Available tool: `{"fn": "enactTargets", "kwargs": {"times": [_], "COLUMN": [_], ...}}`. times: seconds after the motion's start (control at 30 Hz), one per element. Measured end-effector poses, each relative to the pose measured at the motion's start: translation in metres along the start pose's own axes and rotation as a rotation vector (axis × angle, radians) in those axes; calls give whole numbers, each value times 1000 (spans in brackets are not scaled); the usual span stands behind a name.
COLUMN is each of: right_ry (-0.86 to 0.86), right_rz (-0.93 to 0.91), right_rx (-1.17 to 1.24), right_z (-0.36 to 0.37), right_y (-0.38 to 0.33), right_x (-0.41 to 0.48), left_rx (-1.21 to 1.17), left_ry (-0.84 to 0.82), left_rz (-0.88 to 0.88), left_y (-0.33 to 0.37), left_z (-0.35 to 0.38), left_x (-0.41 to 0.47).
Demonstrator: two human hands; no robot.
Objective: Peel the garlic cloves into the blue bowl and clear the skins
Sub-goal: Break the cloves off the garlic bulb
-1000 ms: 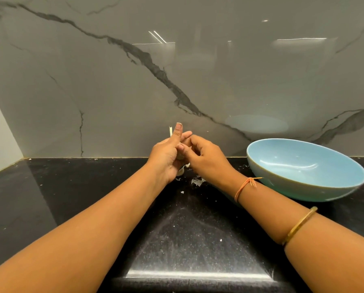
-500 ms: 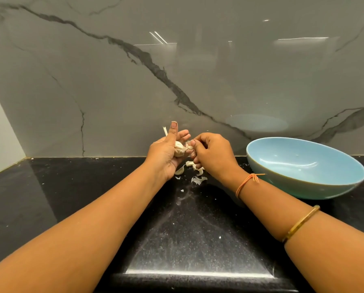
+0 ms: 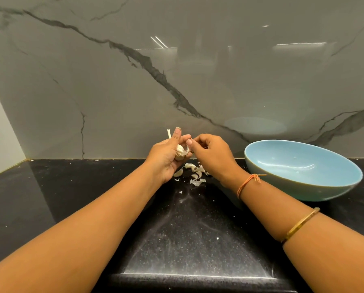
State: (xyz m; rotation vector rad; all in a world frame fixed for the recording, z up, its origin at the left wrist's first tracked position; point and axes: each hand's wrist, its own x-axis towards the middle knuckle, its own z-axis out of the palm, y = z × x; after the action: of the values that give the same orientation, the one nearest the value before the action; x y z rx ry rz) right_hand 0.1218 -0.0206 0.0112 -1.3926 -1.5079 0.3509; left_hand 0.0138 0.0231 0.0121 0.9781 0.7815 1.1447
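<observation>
My left hand (image 3: 166,157) holds a white garlic bulb (image 3: 180,151) above the black counter, its dry stem sticking up behind the thumb. My right hand (image 3: 212,154) is beside it, fingertips pinched on a bit of papery skin at the bulb's right side. Several loose garlic skins (image 3: 194,173) lie on the counter just below both hands. The blue bowl (image 3: 303,187) stands to the right of my right wrist; I see no cloves inside it.
The black polished counter (image 3: 81,187) runs left and right, with small white flecks scattered over it. A grey marble wall (image 3: 176,81) rises directly behind the hands. The counter's front edge is near the bottom of the view.
The hands have drawn slightly apart, baring the garlic bulb in the left hand. More skins now show on the counter below them. The bowl has not moved.
</observation>
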Motion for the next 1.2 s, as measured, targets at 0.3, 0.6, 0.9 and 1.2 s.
{"fn": "enactTargets", "kwargs": {"times": [0.3, 0.6, 0.9, 1.2], "right_ry": [-162, -20, -106, -187], "right_rz": [51, 92, 163, 173], "right_rx": [280, 348, 406, 541], "right_z": [3, 17, 11, 4], "right_y": [-4, -6, -5, -8], "right_x": [-4, -7, -5, -8], "left_rx": [53, 58, 12, 75], "left_ry": [-171, -131, -122, -173], "left_rz": [31, 143, 79, 33], "left_y": [3, 3, 7, 8], "left_z": [4, 9, 7, 5], "left_x": [-11, -15, -12, -13]}}
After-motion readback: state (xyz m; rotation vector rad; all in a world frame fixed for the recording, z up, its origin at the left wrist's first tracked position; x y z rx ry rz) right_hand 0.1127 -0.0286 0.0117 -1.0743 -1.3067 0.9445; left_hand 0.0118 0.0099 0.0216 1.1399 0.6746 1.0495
